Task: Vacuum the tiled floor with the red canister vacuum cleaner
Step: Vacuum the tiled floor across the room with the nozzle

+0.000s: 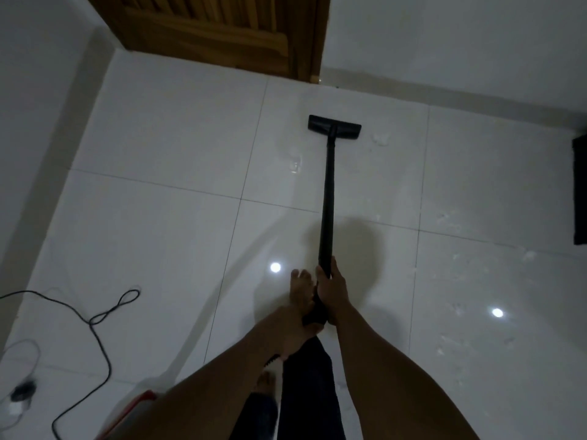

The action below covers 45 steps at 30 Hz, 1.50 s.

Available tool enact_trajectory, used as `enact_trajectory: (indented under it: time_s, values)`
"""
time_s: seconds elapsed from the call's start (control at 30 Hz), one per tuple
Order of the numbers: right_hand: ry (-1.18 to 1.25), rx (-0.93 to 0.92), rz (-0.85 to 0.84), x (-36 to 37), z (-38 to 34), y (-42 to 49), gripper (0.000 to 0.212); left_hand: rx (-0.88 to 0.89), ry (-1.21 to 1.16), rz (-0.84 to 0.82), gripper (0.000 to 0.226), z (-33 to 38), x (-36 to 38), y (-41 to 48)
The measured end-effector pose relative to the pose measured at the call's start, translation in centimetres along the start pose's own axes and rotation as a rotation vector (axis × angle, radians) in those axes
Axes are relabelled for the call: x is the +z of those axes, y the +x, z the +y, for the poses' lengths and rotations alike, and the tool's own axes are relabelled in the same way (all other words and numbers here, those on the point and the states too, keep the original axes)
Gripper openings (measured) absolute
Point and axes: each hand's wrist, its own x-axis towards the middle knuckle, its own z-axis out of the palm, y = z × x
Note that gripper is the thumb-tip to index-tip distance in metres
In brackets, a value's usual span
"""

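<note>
Head view, looking down. Got the fingers of the right hand wrapped tight round the near end of the black wand. Gripping the wand's handle end just behind that with the left hand, fingers curled under it, so can't make them out one by one. Following the wand forward, ends at the flat floor head, planted on the glossy white tiled floor, near the wooden door but not touching. Spotting white crumbs just right of the floor head, plus more scattered further right. Only catching a corner of the red canister at bottom left, tucked behind the left forearm. Also seeing a black cable looping over the tiles on that side, and a bare foot right beside the hands.
</note>
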Motion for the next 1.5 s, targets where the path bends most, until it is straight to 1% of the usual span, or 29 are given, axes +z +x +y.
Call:
enact_trajectory:
  time_s: [0.13, 0.23, 0.3, 0.37, 0.43, 0.6, 0.7, 0.8, 0.9, 1.07, 1.17, 1.2, 1.3, 1.33, 1.43, 1.5]
  values:
    - [-0.015, 0.027, 0.004, -1.0, -5.0, 4.6, 0.063, -0.005, -0.040, 0.011, 0.057, 3.3, -4.6, 3.3]
    - [0.028, 0.044, 0.001, -1.7, -8.3, 7.5, 0.063, -0.011, -0.079, 0.047, 0.048, 5.3, -7.1, 5.9]
    - [0.048, 0.044, -0.005, -1.8, -10.2, 9.3, 0.063, -0.023, -0.058, 0.061, 0.044, 6.1, -8.9, 7.4]
    - [0.048, 0.054, 0.001, -1.6, -11.5, 10.7, 0.062, -0.016, -0.039, 0.063, 0.047, 6.4, -10.3, 8.5]
    - [0.033, 0.052, 0.014, -1.3, -12.7, 11.6, 0.061, -0.050, -0.039, 0.060, 0.049, 6.4, -11.6, 9.4]
    - [-0.035, 0.048, 0.026, -0.2, -12.7, 13.0, 0.061, -0.074, 0.050, 0.035, 0.047, 6.6, -13.0, 10.6]
    - [-0.073, 0.020, 0.052, 0.0, -12.3, 13.1, 0.062, -0.108, 0.041, 0.030, 0.045, 6.2, -12.8, 10.9]
    - [-0.063, 0.021, 0.050, -0.2, -12.9, 12.7, 0.061, -0.062, 0.044, 0.065, 0.051, 5.7, -12.5, 10.7]
    - [-0.042, 0.015, 0.065, -0.3, -14.0, 11.7, 0.059, -0.006, 0.028, 0.098, 0.046, 5.6, -12.7, 10.0]
    - [-0.060, -0.016, 0.104, 0.6, -13.7, 9.3, 0.062, 0.047, -0.032, 0.115, 0.052, 4.9, -12.4, 7.4]
    - [-0.028, -0.050, 0.108, 1.3, -11.4, 6.2, 0.063, 0.094, -0.017, 0.118, 0.051, 3.2, -10.6, 4.5]
    - [-0.034, -0.065, 0.114, 1.6, -10.4, 5.2, 0.062, 0.106, -0.006, 0.112, 0.049, 2.3, -9.7, 3.6]
    - [-0.089, -0.109, 0.146, 2.3, -7.7, 1.0, 0.066, 0.094, 0.009, 0.108, 0.048, 0.0, -6.7, 0.4]
    - [-0.091, -0.126, 0.154, 2.6, -6.7, -1.0, 0.066, 0.089, 0.027, 0.108, 0.046, -0.5, -5.6, -1.3]
    - [-0.058, -0.171, 0.163, 3.0, -3.7, -7.4, 0.054, 0.092, 0.061, 0.099, 0.045, -2.1, -2.1, -6.9]
    - [-0.027, -0.173, 0.166, 3.1, -1.4, -10.9, 0.060, 0.106, 0.084, 0.098, 0.046, -3.2, 0.2, -10.2]
